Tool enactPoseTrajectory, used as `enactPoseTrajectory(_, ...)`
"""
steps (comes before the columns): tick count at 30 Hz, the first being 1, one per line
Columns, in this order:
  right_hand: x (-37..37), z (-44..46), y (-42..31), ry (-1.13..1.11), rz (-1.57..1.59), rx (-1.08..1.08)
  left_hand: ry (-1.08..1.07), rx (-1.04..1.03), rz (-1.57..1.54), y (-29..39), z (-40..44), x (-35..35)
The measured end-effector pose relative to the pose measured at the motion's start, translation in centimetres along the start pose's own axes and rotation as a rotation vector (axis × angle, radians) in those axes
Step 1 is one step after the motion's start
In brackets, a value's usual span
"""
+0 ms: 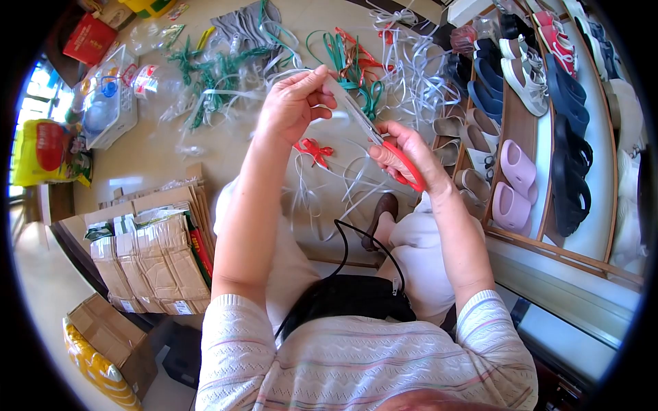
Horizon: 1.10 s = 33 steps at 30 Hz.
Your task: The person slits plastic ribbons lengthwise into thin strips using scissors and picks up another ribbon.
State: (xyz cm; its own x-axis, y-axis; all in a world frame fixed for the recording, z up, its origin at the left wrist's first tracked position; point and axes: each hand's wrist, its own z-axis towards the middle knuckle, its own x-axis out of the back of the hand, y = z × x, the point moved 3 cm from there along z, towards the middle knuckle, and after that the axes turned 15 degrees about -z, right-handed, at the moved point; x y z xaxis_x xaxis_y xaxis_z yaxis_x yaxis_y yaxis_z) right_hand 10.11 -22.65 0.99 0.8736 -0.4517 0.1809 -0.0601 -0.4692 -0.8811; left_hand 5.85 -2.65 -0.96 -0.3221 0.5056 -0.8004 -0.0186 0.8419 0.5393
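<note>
Tangled thin white plastic straps [425,75] lie on the beige floor [227,145] ahead of the person [370,342], with a green plastic strap bundle [219,74] to their left and a looped red ribbon [315,152] nearer the person. Leftmost, a rectangular white plastic basket [113,128] stands beyond stacked brown cardboard [154,257]; rightward, lilac plastic slides [515,179] sit on a brown wooden shoe rack [519,120].
</note>
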Motion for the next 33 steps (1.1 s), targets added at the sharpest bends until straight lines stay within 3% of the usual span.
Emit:
enactPoseTrajectory(6, -0.1, 0.2, 0.1, 0.000, -0.007, 0.005, 0.111, -0.040, -0.070, -0.1, 0.4, 0.9)
enactPoseTrajectory(16, -0.2, 0.1, 0.2, -0.005, -0.088, 0.013, 0.089, -0.143, 0.116, -0.6, 0.0, 0.1)
enactPoseTrajectory(33, -0.6, 0.3, 0.2, 0.025, -0.127, 0.016, 0.141, -0.178, 0.060, 0.4, 0.3, 0.9)
